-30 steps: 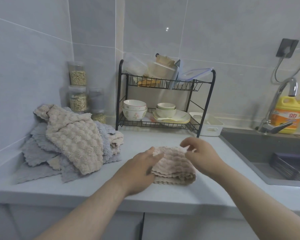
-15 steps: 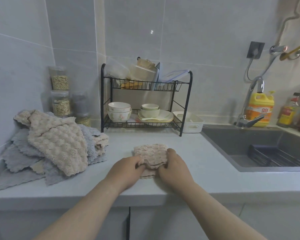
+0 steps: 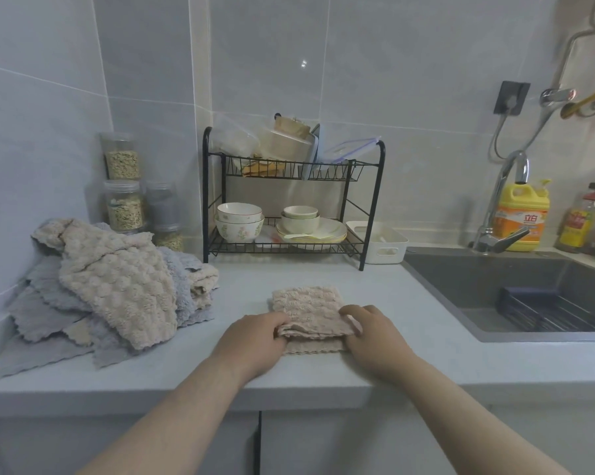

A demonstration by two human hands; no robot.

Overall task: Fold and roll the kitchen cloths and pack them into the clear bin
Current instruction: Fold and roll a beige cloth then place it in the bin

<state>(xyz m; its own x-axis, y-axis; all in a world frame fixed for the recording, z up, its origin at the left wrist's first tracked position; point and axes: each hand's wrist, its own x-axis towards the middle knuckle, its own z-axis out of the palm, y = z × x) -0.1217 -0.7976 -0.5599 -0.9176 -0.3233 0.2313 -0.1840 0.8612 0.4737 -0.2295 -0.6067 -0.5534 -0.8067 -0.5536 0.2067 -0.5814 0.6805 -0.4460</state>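
Gripped the folded cloth (image 3: 304,301) at its near edge, left hand (image 3: 251,341) and right hand (image 3: 371,341) both clamped on it; had just turned that edge over, probably starting the roll.

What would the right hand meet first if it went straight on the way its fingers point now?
The right hand points leftward into the folded beige cloth it is pinching; past that, probably the left hand.
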